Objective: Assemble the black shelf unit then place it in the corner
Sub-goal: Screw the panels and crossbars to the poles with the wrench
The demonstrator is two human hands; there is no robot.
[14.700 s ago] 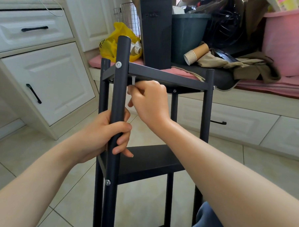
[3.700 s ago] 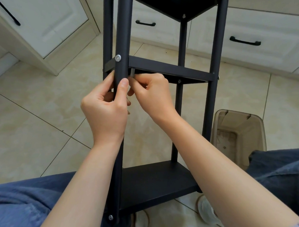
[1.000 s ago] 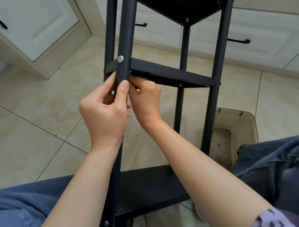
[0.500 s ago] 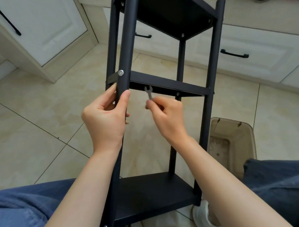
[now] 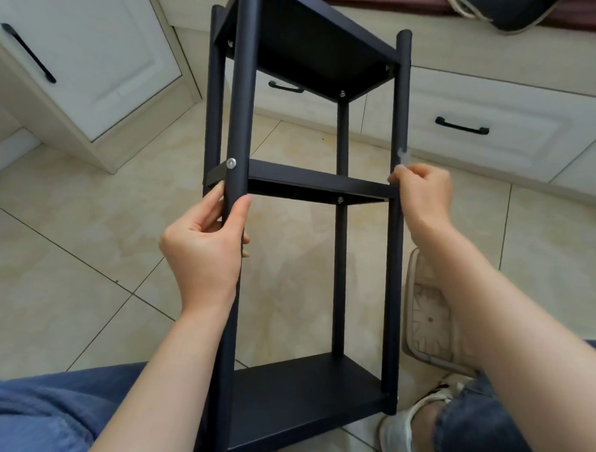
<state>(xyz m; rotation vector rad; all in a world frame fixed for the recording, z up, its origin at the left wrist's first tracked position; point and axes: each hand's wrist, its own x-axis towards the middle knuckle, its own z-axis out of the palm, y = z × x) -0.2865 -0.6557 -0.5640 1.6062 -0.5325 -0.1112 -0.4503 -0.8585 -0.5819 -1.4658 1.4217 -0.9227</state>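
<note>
The black shelf unit (image 5: 312, 183) stands upright between my knees, with three shelves on four round posts. My left hand (image 5: 205, 245) grips the near left post just below the middle shelf and its silver screw (image 5: 231, 162). My right hand (image 5: 424, 193) is at the right post by the middle shelf's end. It pinches a small silver wrench (image 5: 402, 157), which is blurred and sticks up above the fingers.
White cabinets with black handles (image 5: 461, 125) line the back and left. A beige plastic bin (image 5: 429, 310) stands on the tiled floor right of the shelf, behind my right forearm. My jeans and a white shoe (image 5: 407, 432) flank the shelf's base.
My right hand has carried the wrench from under the middle shelf beside the left post over to the right post. The left hand keeps its hold on the post.
</note>
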